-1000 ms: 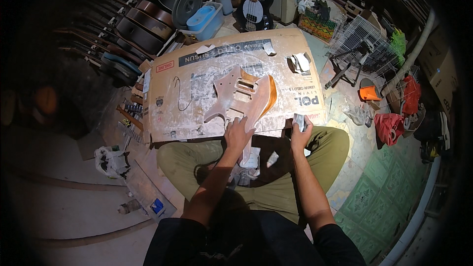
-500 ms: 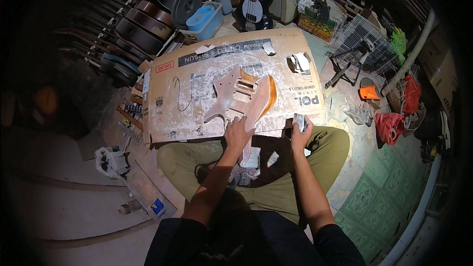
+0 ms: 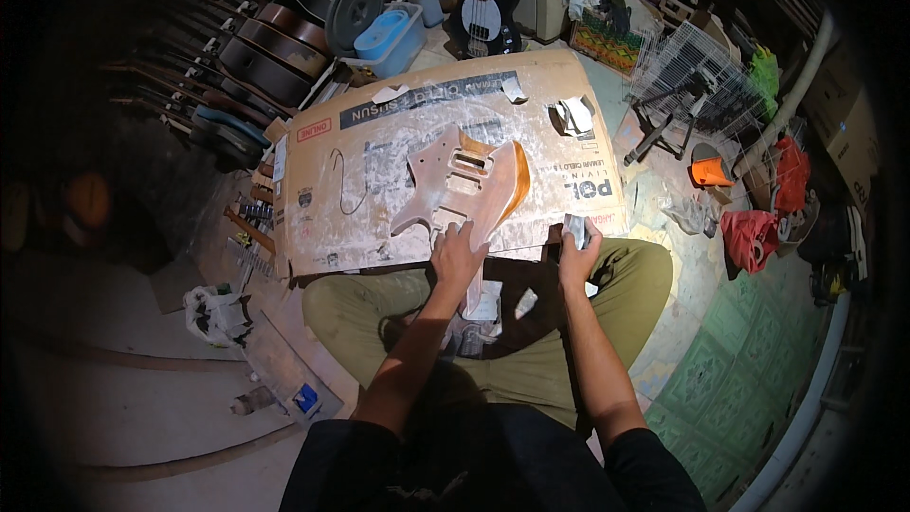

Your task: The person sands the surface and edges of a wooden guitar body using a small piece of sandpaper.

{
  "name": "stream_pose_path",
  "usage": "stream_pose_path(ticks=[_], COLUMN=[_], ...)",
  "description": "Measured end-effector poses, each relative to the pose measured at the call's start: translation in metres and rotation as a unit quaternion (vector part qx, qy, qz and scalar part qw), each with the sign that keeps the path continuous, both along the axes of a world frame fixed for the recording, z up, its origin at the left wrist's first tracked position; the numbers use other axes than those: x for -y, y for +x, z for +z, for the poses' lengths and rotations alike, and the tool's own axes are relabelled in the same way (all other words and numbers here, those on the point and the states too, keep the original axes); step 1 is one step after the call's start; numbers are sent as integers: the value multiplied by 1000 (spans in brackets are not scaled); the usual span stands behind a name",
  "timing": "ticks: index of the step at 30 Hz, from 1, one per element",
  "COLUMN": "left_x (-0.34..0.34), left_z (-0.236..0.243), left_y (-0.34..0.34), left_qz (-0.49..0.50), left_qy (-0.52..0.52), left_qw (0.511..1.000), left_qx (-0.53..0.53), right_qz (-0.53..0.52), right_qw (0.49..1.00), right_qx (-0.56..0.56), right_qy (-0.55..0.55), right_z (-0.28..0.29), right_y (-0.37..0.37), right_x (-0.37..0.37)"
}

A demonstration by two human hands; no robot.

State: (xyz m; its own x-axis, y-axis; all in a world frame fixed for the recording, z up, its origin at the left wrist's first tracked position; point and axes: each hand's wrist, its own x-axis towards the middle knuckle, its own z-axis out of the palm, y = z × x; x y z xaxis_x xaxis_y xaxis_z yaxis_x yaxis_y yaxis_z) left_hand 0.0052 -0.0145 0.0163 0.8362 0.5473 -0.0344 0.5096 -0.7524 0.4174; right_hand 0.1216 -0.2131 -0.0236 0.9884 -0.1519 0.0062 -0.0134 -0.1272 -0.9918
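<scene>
An unfinished electric guitar body point(image 3: 488, 213), pale wood with an amber edge on its right side and several cut-out cavities, lies on a dusty cardboard sheet point(image 3: 379, 228). My left hand point(image 3: 458, 258) grips its near end, with the thumb on the right side and the fingers over the top. A pale wooden part point(image 3: 475, 296) extends from under that hand toward my lap. Off to the right, at the cardboard's near edge, my right hand point(image 3: 577, 261) is closed round a folded grey piece of sandpaper point(image 3: 574, 228), apart from the guitar body.
Torn paper pieces point(image 3: 573, 117) and a bent wire or cord point(image 3: 349, 185) lie on the cardboard. Guitars point(image 3: 265, 57) stand in a row at the back left, beside a blue tub point(image 3: 393, 43). A wire cage point(image 3: 701, 76) and a red bag point(image 3: 749, 239) are to the right.
The view has shifted very slightly. Both hands keep their places, the left on the guitar body and the right round the sandpaper.
</scene>
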Motion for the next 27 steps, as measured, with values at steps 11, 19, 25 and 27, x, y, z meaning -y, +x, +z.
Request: stream_pose_path(ticks=[11, 19, 25, 27], left_x=[4, -31, -59, -50], left_z=[13, 16, -23, -31], left_y=[-6, 29, 93, 111], left_qz=[37, 79, 38, 27], left_qy=[-40, -59, 46, 50], left_qw=[994, 991, 996, 998], left_qx=[-91, -94, 59, 8], right_qz=[15, 172, 220, 225], right_qw=[999, 983, 960, 952], right_qx=[-20, -32, 64, 93], right_qy=[22, -50, -162, -187], right_z=[7, 12, 31, 29], right_y=[-3, -11, 1, 10], right_x=[-5, -11, -58, -72])
